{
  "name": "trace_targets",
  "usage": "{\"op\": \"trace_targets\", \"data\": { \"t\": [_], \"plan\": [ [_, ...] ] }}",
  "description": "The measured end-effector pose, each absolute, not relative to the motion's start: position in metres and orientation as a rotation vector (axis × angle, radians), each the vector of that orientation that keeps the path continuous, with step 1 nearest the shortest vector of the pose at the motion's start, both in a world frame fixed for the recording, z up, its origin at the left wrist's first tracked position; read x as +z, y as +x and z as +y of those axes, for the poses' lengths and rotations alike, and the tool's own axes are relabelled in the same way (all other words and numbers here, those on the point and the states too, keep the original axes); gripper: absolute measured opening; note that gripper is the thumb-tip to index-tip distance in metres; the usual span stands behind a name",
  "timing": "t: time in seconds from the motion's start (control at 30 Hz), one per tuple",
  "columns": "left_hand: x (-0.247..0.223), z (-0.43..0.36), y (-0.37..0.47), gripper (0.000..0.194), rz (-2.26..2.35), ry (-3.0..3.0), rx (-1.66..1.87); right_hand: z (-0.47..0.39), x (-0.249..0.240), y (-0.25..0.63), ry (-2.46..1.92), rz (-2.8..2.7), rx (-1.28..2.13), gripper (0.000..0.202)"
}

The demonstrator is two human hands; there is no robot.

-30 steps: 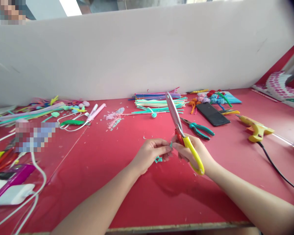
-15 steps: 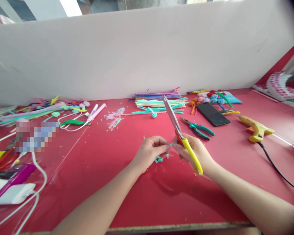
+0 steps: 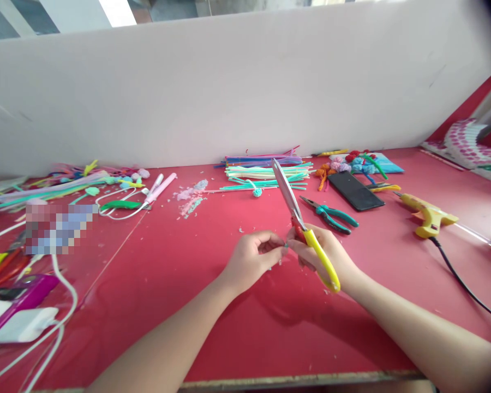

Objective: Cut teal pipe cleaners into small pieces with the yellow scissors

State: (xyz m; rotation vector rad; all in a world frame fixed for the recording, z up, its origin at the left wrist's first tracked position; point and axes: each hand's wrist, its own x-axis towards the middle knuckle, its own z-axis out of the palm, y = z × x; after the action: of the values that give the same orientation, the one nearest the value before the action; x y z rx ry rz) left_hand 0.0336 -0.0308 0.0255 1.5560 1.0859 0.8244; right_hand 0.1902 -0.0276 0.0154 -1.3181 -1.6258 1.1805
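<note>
My left hand (image 3: 253,261) is closed, thumb and forefinger pinched on a tiny teal piece of pipe cleaner (image 3: 286,245). Fingertips of my right hand (image 3: 337,254) meet the same piece from the other side. That hand is also closed around scissors (image 3: 322,262) with yellow and red handles, their blades together and pointing up and away. Just beyond the right hand lie teal-handled pliers (image 3: 333,215). A teal pom-pom (image 3: 257,192) with a pale stem rests by bundled pipe cleaners (image 3: 265,172). Fingers mostly hide what lies on the table under the left hand.
A black phone (image 3: 357,191) and a yellow glue gun (image 3: 429,215) with a black cord are at right. Fuzz scraps (image 3: 193,197) lie left of centre. White cables (image 3: 71,289), a pink tool (image 3: 161,189) and more pipe cleaners crowd the left. A white partition (image 3: 213,93) stands behind.
My left hand has shifted slightly down and right, and its thumb now covers the teal cut pieces seen below it before. The right hand and scissors have barely moved.
</note>
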Motion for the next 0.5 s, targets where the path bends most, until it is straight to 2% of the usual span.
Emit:
{"op": "trace_targets", "data": {
  "t": [0.27,0.5],
  "plan": [
    [0.0195,-0.0277,0.0309,0.012,1.06,1.531,0.81,-0.0272,0.0202,0.193,-1.27,-1.578,1.159,0.009],
    [0.0178,-0.0249,0.0323,0.017,1.087,1.416,0.918,-0.0276,0.0188,0.1926,-1.334,-1.681,1.149,0.022]
  ]
}}
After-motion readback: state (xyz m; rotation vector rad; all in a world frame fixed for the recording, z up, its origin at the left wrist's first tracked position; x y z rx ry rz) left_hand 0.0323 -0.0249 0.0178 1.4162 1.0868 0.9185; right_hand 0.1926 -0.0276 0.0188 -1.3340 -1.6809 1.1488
